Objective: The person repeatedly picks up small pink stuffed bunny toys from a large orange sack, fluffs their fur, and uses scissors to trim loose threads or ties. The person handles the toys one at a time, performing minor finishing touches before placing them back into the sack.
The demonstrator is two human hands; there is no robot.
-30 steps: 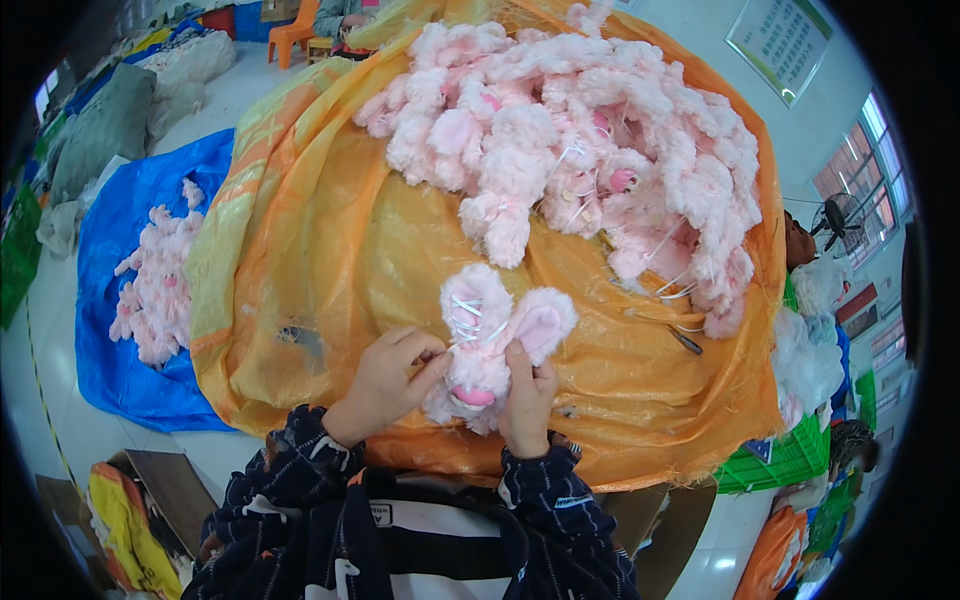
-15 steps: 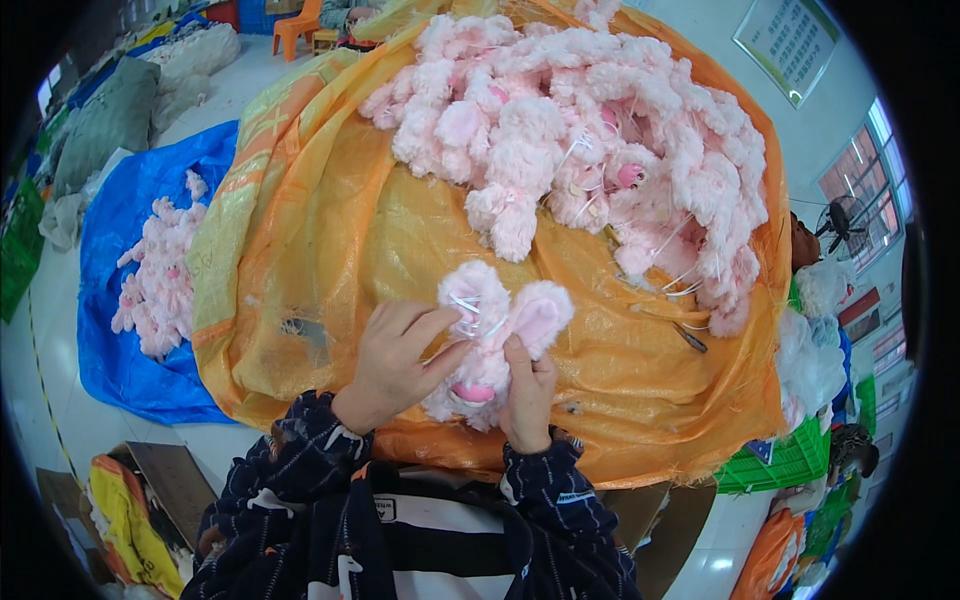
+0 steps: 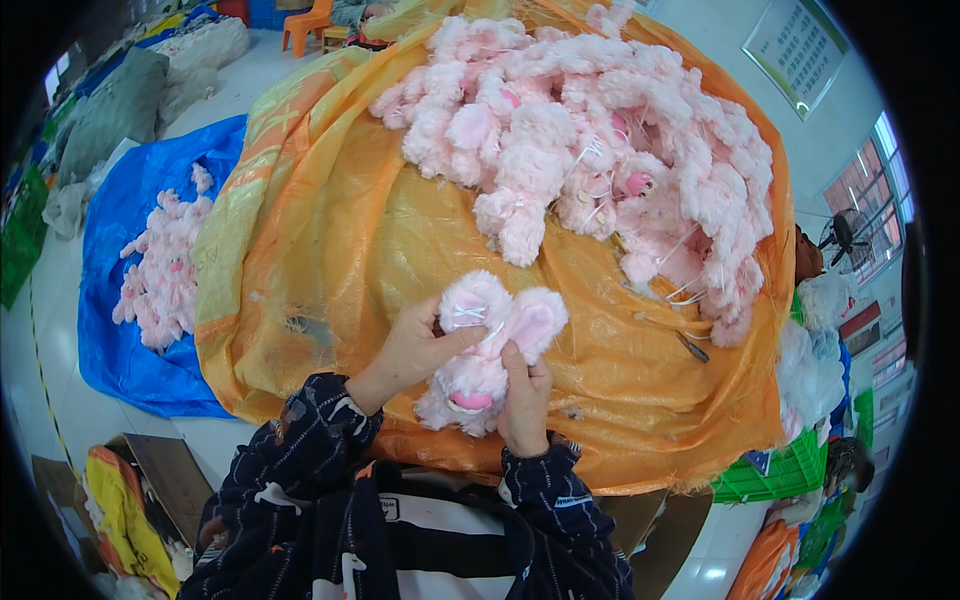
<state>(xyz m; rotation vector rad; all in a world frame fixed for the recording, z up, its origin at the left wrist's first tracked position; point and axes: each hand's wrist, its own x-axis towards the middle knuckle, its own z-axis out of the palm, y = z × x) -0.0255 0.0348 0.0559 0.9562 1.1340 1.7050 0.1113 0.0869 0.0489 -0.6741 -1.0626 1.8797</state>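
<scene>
A pink plush rabbit head (image 3: 465, 385) is upright in front of me, its two ears pointing away and its bright pink muzzle near me. White string (image 3: 468, 314) crosses the inside of its left ear. My left hand (image 3: 412, 345) is closed on that ear, thumb in front at its base and the other fingers behind. With thumb and bent fingers, my right hand (image 3: 525, 398) grips the head just under the right ear, whose pale lining faces up. Farther off lies a heap of pink plush rabbits (image 3: 590, 120), some with white strings hanging loose.
Wrinkled orange woven sheeting (image 3: 350, 230) spreads under the heap. Small dark snips (image 3: 692, 347) lie on it at right. On the left, a blue sheet (image 3: 110, 250) holds more pink plush pieces (image 3: 165, 265). A green crate (image 3: 775, 475) stands at lower right, an open cardboard box (image 3: 165, 480) at lower left.
My left fingers, spread apart over the string before, have closed round the left ear with the thumb across its base. The string now lies flatter. My right hand keeps its grip.
</scene>
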